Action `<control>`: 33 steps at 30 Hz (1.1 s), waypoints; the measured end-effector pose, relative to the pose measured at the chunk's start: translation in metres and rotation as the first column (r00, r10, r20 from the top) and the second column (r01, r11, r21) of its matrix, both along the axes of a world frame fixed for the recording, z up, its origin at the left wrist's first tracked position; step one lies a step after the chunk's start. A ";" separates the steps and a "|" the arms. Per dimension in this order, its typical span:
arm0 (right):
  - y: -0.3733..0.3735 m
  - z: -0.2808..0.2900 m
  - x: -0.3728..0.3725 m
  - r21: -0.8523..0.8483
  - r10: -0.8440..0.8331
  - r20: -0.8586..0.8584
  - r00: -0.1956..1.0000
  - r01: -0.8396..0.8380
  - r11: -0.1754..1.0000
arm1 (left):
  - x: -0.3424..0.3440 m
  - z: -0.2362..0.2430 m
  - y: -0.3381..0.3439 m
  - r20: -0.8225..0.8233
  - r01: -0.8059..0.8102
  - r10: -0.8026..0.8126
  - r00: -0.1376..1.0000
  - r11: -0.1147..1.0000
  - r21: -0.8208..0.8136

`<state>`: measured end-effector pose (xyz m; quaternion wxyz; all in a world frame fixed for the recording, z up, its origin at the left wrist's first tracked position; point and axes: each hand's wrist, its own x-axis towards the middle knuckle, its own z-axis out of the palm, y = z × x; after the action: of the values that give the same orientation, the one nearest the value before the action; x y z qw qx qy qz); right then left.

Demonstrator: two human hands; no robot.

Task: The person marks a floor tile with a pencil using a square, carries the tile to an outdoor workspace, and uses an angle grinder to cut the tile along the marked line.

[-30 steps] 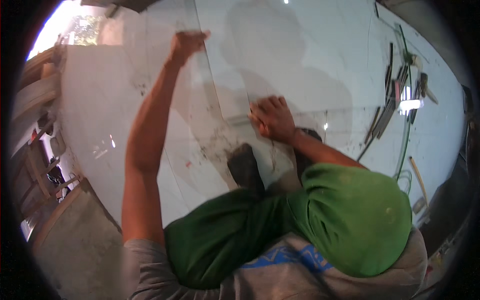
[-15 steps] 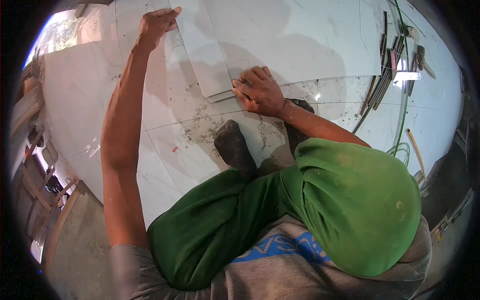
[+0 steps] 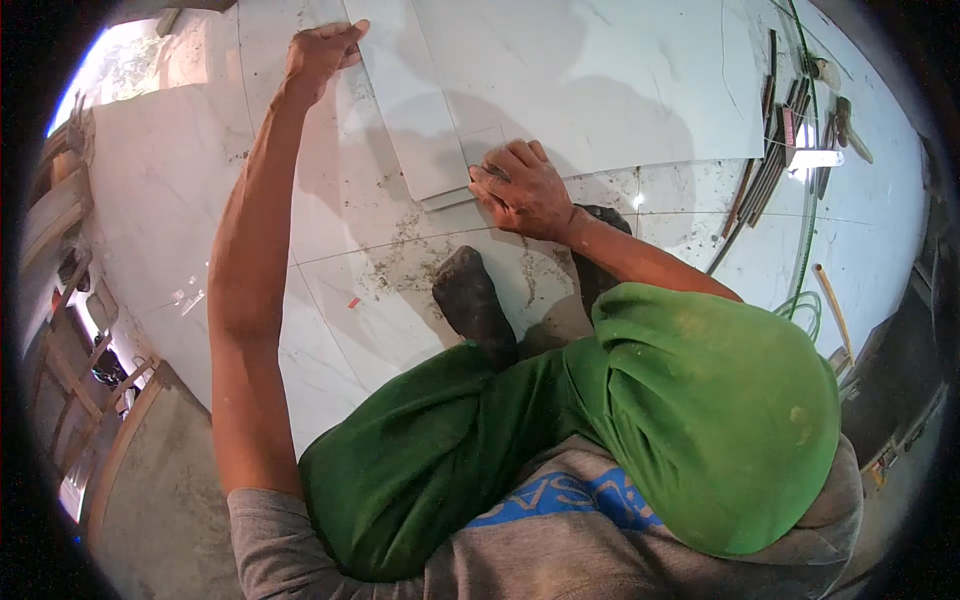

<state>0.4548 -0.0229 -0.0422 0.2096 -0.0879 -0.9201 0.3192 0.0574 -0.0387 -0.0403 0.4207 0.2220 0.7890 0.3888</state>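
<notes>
A large white panel (image 3: 640,100) lies flat on the floor in front of me. Along its left side runs a narrower white strip (image 3: 410,120), with another layer peeking out below its near end. My left hand (image 3: 327,60) reaches far forward and is closed at the strip's left edge, its thumb along the top. Nearer to me, my right hand (image 3: 522,190) is closed at the near edge where strip and panel meet, knuckles up. Its fingertips are partly hidden, so what lies under them cannot be made out.
Dark-shod feet (image 3: 470,295) stand just below the panel on the tiled floor (image 3: 340,330), amid scattered grit. On the right lie thin dark bars (image 3: 770,170), a green hose (image 3: 808,220) and a hammer-like tool (image 3: 850,130). Wooden framing (image 3: 65,370) stands at the left.
The whole view has shifted slightly down and to the right. Both hands keep their closed shape and their places along the strip and panel edges.
</notes>
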 end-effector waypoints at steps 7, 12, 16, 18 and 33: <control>0.006 -0.007 0.014 0.018 0.003 0.074 0.997 -0.005 1.000 | 0.024 -0.014 0.009 -0.013 -0.089 0.091 0.996 0.989 0.117; -0.005 0.002 -0.009 0.029 0.076 0.001 0.997 -0.076 0.997 | -0.021 -0.012 -0.023 -0.135 0.028 -0.002 0.991 0.980 0.195; 0.001 0.005 0.004 0.055 0.005 -0.019 1.000 -0.004 0.998 | 0.015 0.000 0.002 -0.054 -0.036 0.042 0.998 0.993 0.113; 0.000 0.007 0.000 -0.004 0.000 0.011 1.000 0.000 1.000 | 0.010 0.008 0.004 -0.074 -0.057 0.062 0.995 0.996 0.063; 0.002 0.009 -0.001 -0.007 0.006 -0.011 1.000 -0.006 1.000 | 0.017 0.016 0.000 0.005 -0.111 0.111 0.994 0.992 0.059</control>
<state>0.4539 -0.0210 -0.0334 0.2135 -0.0842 -0.9179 0.3236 0.0749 -0.0390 -0.0244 0.3925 0.1896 0.7879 0.4349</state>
